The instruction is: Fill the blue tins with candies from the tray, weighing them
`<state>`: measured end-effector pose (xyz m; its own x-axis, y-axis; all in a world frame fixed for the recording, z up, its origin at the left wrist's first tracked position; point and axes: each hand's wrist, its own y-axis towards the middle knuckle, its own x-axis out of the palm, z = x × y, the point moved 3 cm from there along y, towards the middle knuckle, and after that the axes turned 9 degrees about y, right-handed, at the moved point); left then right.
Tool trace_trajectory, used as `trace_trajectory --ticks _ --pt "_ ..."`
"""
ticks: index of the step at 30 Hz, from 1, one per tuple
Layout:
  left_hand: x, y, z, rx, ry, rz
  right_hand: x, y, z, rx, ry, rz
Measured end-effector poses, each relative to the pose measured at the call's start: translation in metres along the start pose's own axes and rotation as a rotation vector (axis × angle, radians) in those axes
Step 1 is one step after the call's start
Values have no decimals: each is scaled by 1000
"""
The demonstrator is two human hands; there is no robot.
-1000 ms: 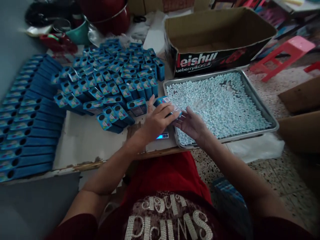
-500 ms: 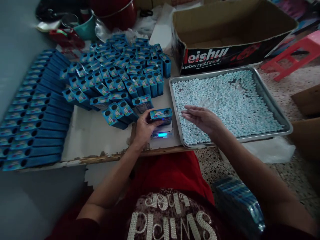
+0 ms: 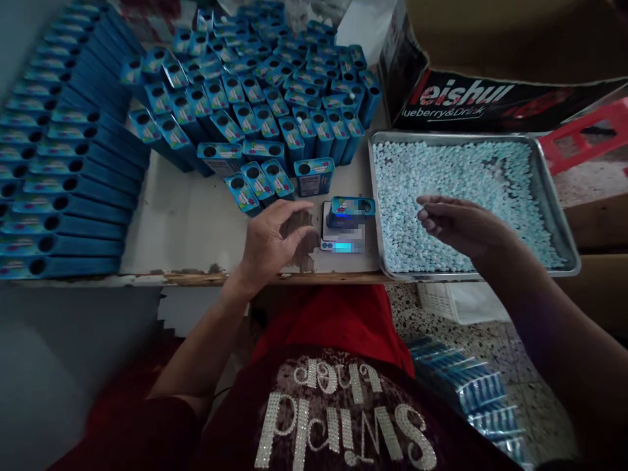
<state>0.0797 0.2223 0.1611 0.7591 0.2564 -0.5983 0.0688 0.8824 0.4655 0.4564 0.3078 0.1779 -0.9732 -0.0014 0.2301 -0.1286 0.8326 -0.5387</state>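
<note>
Left hand [image 3: 269,237] arches open by scale [image 3: 342,248]; right hand [image 3: 458,226] bunches over tray [image 3: 552,199], grip unclear.

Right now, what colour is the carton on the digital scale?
The carton is blue, clearest in the head view.

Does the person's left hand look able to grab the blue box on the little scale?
Probably yes. The left hand is beside the digital scale, its fingers spread and pointing toward the blue box, and I see nothing standing in the gap between hand and box.
</note>
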Motion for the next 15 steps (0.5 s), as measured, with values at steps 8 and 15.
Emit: trace_trajectory --ticks 8,15 --pt "-16 15 19 -108 34 105 93 -12 -33 -88 -214 -200" --pt "1 36 35 66 189 1 76 9 -24 -83 -256 -190"
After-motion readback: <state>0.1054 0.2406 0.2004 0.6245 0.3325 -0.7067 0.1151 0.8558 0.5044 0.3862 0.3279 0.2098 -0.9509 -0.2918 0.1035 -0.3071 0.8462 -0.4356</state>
